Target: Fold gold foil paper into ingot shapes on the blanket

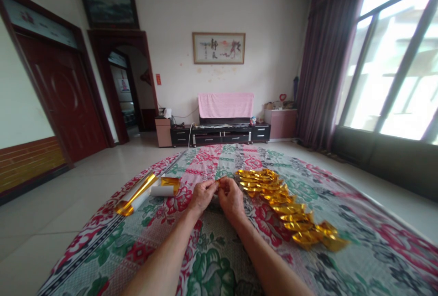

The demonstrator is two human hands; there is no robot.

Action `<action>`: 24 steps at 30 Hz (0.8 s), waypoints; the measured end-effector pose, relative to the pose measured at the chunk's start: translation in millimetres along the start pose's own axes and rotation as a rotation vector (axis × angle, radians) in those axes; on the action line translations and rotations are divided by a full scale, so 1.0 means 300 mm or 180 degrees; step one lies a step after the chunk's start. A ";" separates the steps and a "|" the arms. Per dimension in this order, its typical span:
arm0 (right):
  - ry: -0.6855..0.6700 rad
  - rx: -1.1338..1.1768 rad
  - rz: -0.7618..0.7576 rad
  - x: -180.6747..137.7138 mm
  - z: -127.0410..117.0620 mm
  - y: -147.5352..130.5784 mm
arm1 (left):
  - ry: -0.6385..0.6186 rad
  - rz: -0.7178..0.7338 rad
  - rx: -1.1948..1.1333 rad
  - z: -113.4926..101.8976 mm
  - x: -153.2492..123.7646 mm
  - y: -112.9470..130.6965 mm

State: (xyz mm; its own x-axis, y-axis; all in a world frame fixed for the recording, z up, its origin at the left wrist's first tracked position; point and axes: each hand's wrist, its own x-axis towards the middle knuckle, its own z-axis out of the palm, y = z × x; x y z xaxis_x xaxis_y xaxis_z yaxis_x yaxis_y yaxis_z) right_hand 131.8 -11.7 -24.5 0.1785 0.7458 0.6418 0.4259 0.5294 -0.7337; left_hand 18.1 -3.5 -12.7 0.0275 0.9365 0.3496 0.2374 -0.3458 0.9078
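Note:
My left hand (202, 195) and my right hand (232, 198) meet in front of me over the cloth, both with fingers pinched together. Between their fingertips shows a small bit of gold foil paper (218, 184), mostly hidden by the fingers. Just right of my right hand, several folded gold paper ingots (287, 209) lie in an overlapping row that runs toward me. To the left of my left hand are curled sheets of gold foil paper (147, 184) with white backs, apart from both hands.
A flowered cloth (212, 259) in red, green and grey covers the round surface under my hands. Beyond it stand a low black TV cabinet (226, 137) and a pink cloth (226, 106) draped over something upright. A window (397, 59) with a dark curtain (318, 59) is on the right.

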 end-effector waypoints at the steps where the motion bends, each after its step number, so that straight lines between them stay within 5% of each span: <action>1: 0.0028 -0.0031 0.0009 0.000 0.000 0.001 | 0.0032 -0.0039 -0.0071 0.001 0.000 0.000; 8: -0.0008 -0.0291 0.0082 0.001 -0.008 -0.013 | 0.0280 -0.0462 -0.0726 0.000 -0.002 0.023; 17: -0.0183 -0.0377 0.0012 -0.002 -0.009 -0.020 | 0.0465 -0.0396 -0.0652 -0.005 0.006 0.025; 24: 0.0500 -0.0291 0.0002 0.014 -0.029 -0.027 | 0.0243 -0.0225 -0.0403 -0.009 0.008 0.018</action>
State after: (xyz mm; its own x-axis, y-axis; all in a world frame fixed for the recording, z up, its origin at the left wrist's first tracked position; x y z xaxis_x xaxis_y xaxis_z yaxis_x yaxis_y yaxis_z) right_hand 136.8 -16.3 -13.9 0.3122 0.6701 0.6734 0.5034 0.4845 -0.7154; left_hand 16.9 -3.3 -6.3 -0.0600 0.9533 0.2959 0.1117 -0.2881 0.9510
